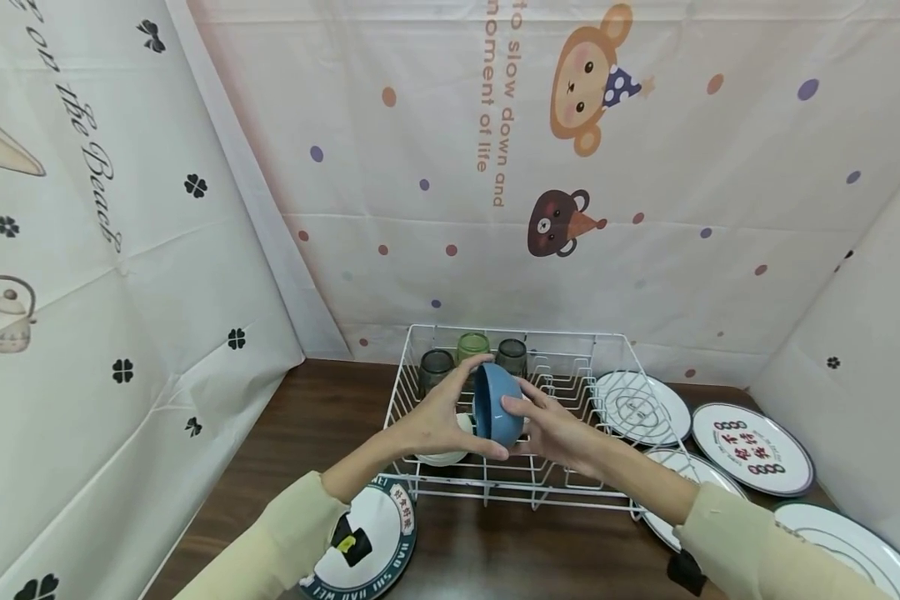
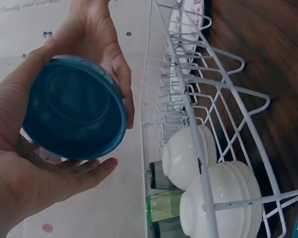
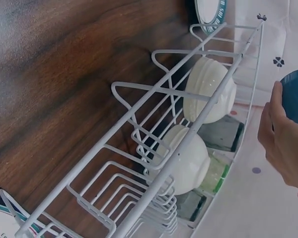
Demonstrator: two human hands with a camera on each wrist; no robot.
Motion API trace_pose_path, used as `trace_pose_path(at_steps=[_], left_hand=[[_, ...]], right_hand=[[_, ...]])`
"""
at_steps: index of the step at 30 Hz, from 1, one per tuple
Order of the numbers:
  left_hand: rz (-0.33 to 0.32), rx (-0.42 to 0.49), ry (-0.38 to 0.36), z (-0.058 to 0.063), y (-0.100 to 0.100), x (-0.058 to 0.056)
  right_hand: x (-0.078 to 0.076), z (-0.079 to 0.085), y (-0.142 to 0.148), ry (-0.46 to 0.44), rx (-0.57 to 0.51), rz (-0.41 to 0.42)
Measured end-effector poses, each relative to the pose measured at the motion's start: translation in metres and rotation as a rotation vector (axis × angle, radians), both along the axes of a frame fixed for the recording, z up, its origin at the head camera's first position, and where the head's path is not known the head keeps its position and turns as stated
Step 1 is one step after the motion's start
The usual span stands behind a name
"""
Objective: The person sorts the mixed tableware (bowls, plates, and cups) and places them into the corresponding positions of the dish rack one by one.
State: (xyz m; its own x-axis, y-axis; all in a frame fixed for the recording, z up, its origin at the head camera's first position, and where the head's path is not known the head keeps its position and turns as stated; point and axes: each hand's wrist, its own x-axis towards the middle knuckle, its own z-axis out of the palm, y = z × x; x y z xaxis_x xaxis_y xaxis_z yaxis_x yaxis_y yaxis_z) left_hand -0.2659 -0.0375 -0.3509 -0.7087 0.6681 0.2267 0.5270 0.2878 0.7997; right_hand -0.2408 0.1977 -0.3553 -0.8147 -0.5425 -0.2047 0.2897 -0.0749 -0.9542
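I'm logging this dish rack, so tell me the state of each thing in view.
Rack: partly filled
Blue bowl: tipped sideways, empty, held
Left hand: holding the blue bowl
Right hand: holding the blue bowl
White bowls: upside down in the rack
Glasses: standing in the rack
Plates on the right: face up
Left plate: face up

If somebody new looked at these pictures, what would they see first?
Probably the blue bowl, held between the left hand and the right hand above the white rack. Next, I'd guess, the bigger cartoon face on the pale sheet behind the rack.
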Motion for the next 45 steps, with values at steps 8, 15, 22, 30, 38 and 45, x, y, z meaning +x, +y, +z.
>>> trace_pose_path(at_steps=[8, 15, 22, 30, 38, 45], left_hand=[[0.278, -0.197, 0.107, 0.000, -0.015, -0.022], [0.585, -0.313, 0.194, -0.035, -0.042, -0.061], [0.759, -0.426, 0.195, -0.081, -0.055, -0.089], [0.719, -0.495, 0.144, -0.104, -0.052, -0.084], [0.718, -0.449, 0.217, -0.108, -0.047, -0.083], [0.720, -0.422, 0.231, -0.105, -0.041, -0.086]], right_hand=[[-0.014, 0.000, 0.012, 0.005, 0.048, -0.175], [-0.021, -0.006, 0.034, 0.086, 0.245, -0.220], [-0.023, -0.010, 0.040, 0.142, 0.456, -0.211], [-0.024, -0.015, 0.033, 0.181, 0.590, -0.172], [-0.024, -0.020, 0.018, 0.423, 0.816, -0.096], [-0.034, -0.027, 0.007, 0.621, 0.922, 0.059]])
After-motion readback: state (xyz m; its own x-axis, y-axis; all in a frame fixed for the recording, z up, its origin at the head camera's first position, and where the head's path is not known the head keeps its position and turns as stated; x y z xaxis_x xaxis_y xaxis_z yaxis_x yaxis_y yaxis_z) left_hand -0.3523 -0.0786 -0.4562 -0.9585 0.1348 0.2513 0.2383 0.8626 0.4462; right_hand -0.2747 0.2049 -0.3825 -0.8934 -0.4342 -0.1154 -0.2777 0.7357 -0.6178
